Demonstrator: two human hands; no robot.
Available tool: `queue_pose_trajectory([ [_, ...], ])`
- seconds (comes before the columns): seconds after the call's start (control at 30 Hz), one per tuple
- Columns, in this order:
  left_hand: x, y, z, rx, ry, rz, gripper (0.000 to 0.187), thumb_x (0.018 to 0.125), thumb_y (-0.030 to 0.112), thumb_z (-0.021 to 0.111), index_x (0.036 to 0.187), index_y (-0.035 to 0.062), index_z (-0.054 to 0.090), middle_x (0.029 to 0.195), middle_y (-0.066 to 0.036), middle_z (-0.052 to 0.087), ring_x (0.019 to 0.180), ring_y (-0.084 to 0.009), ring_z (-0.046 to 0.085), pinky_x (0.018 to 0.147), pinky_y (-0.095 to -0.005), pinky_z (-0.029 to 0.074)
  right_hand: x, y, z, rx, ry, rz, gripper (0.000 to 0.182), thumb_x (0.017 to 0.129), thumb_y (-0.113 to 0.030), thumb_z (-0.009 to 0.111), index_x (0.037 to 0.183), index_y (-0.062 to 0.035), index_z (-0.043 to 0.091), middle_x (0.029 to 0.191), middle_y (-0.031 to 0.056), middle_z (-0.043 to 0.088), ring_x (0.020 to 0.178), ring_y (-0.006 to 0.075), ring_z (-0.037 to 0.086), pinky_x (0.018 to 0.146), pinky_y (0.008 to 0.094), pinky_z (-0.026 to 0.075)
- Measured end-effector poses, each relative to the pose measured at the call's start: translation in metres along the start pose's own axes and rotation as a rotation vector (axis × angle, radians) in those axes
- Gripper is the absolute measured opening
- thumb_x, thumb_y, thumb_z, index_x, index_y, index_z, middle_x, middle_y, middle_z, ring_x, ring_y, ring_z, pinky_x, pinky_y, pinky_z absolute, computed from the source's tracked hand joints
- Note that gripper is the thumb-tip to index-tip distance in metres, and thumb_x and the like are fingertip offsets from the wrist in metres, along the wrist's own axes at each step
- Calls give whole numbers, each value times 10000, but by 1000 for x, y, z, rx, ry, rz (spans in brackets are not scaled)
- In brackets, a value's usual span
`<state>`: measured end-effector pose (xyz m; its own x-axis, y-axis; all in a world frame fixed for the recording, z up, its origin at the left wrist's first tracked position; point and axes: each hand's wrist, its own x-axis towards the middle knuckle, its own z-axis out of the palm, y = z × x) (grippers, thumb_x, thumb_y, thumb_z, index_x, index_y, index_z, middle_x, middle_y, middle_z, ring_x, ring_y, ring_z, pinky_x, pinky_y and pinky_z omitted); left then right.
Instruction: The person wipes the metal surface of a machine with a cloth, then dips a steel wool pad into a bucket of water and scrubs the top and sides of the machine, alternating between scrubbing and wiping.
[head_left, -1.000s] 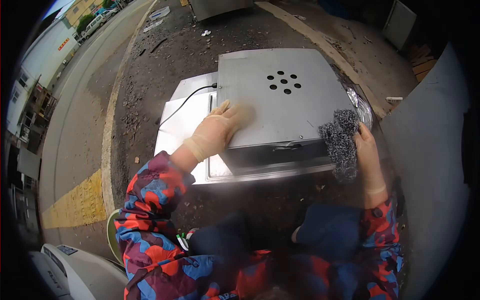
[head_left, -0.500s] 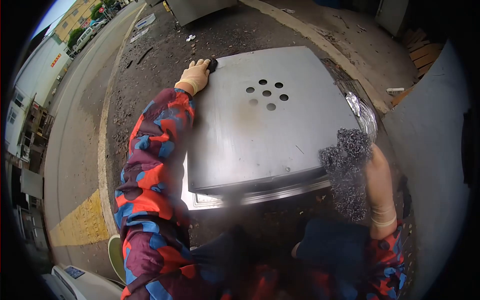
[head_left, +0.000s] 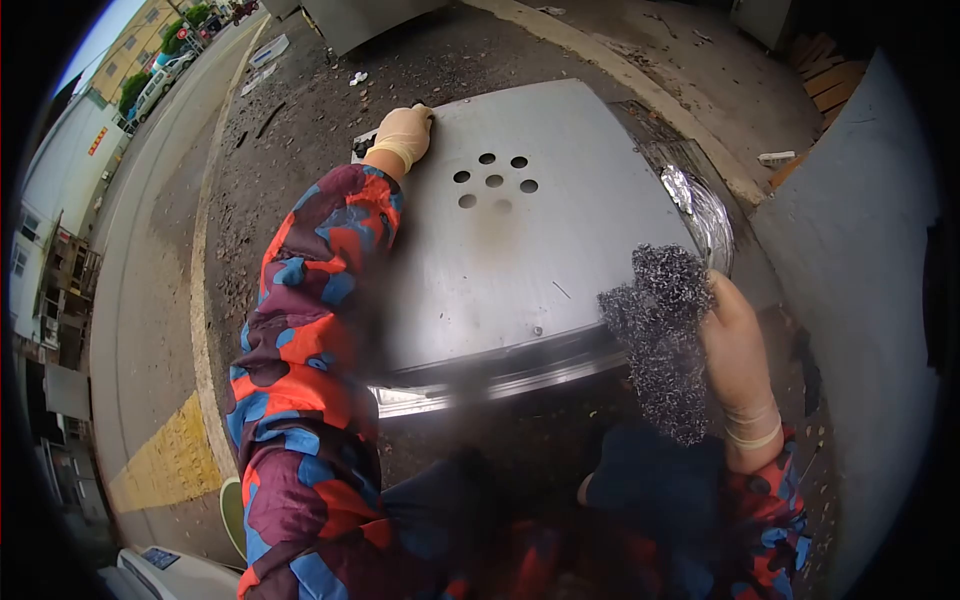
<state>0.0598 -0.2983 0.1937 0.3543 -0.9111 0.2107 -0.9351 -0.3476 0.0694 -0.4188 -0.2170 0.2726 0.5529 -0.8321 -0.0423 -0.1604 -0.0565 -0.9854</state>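
A grey metal panel (head_left: pixel 590 220) with a cluster of round holes lies before me on the ground, above a shiny metal rim (head_left: pixel 480 395) at its near side. At the panel's far left corner is my left hand (head_left: pixel 402 136) in a pale glove, its fingers curled closed; what they hold is hidden. A small black piece (head_left: pixel 362 147) shows just left of that hand. My right hand (head_left: pixel 738 350), also gloved, grips a big tangled clump of steel wool (head_left: pixel 665 335) off the panel's near right corner.
Crumpled foil-like silver material (head_left: pixel 705 215) lies at the panel's right side. A grey sheet (head_left: pixel 850 260) stands on the right. Behind is another metal box (head_left: pixel 370 20), and a road (head_left: pixel 150 240) runs along the left past a kerb.
My left hand has moved right onto the panel's corner and its fingers have curled in. The view has shifted slightly; my right hand still holds the steel wool.
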Motion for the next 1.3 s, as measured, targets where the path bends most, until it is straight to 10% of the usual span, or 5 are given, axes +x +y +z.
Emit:
queue_pose_trajectory([
  [0.63,-260,166,-117,-269,-221,613,438,826,22,591,1261,57,550,1292,-169,561,1073,-370,544,951,-410,438,-15,32,-5,37,1,-98,223,940,-73,513,1125,39,567,913,-1,587,835,56,502,778,222,430],
  [0.83,-204,157,-101,-45,-308,744,530,867,103,581,1377,112,434,1454,-146,401,1356,-383,341,1096,-462,325,-17,32,-16,-78,40,-100,212,942,-67,505,1117,36,568,886,-12,568,798,57,478,743,224,424],
  [1.03,-65,108,-18,-141,-102,460,420,946,127,492,1362,134,441,1488,-170,359,1397,-438,239,1136,-461,274,-18,30,-27,-60,44,-58,191,932,-28,498,1102,34,559,892,1,568,811,61,494,753,219,426],
  [1.3,36,105,2,-115,-109,157,320,919,93,463,1229,73,541,1269,-198,572,1152,-384,554,973,-415,442,-10,8,-35,16,-4,39,196,926,18,481,1105,18,560,945,23,601,848,64,537,767,223,442],
])
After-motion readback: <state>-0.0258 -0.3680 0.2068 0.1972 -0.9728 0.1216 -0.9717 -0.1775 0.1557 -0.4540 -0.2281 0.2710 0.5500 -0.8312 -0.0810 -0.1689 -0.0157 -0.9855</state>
